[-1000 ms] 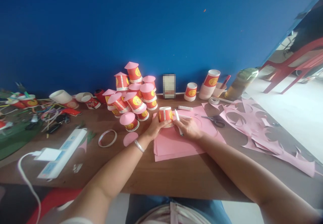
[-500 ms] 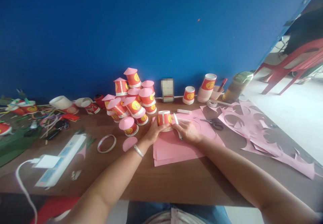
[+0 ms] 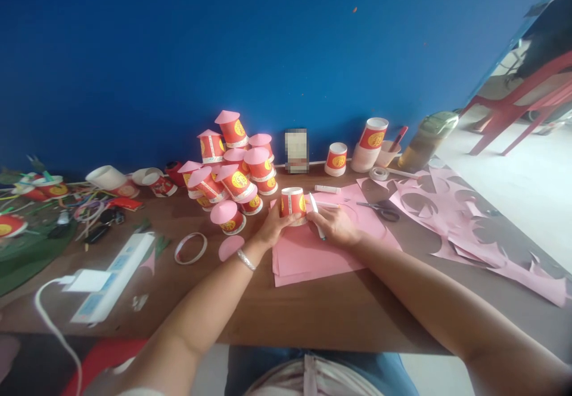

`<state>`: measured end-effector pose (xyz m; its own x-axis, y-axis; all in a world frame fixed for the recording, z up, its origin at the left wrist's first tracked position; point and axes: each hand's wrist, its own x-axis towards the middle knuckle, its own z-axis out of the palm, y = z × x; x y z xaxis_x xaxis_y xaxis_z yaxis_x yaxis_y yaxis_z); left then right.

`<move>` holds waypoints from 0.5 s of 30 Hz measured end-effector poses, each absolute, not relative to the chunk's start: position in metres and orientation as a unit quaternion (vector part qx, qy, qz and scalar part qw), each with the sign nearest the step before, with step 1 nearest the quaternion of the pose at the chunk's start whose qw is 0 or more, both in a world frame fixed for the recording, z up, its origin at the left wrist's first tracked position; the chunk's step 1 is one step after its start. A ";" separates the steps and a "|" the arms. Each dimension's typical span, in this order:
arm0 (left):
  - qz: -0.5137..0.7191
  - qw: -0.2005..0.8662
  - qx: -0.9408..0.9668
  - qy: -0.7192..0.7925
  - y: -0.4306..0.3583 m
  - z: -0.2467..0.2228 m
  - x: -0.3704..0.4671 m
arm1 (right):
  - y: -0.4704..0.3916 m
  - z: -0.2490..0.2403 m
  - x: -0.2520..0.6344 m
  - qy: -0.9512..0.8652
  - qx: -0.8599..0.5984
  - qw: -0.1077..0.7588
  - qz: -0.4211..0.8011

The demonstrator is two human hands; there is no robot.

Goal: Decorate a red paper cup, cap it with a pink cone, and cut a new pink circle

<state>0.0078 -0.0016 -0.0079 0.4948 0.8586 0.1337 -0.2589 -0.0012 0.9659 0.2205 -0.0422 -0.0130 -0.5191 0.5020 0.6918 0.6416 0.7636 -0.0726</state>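
My left hand (image 3: 273, 227) is closed on the side of a red paper cup (image 3: 292, 203) with a white rim and yellow emblems, turned upside down over the pink sheets (image 3: 304, 259). In my right hand (image 3: 336, 224) is a slim white pen-like tube (image 3: 314, 205), tilted beside the cup's right side. The right fingertips come close to the cup; whether they touch it I cannot tell. Left of my hands stand several stacked red cups (image 3: 236, 183) with pink paper cone tops. A pink paper cone (image 3: 231, 247) lies near my left wrist.
Scissors (image 3: 379, 210) and a white tube (image 3: 328, 189) lie right of my hands. Pink paper offcuts (image 3: 460, 223) spread along the right side. A tape roll (image 3: 190, 248) and power strip (image 3: 114, 280) are at left. Another cup (image 3: 336, 159) and a jar (image 3: 428, 141) stand by the wall.
The view has shifted slightly, so the table sits a little higher in it. Both hands keep their hold on the cup and the white tube, with little other change.
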 end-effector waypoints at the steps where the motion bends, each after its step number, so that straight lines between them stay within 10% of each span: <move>1: 0.421 0.656 0.572 0.254 -0.001 -0.009 0.007 | -0.043 -0.012 0.221 -0.864 -0.335 0.363 -0.099; 15: 0.431 0.654 0.565 0.260 -0.001 -0.007 0.007 | -0.050 -0.002 0.222 -0.851 -0.366 0.357 -0.123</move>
<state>0.0073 -0.0011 -0.0072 0.4937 0.8572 0.1465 -0.2701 -0.0090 0.9628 0.2217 -0.0502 -0.0020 -0.4786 0.5340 0.6970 0.7100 0.7023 -0.0506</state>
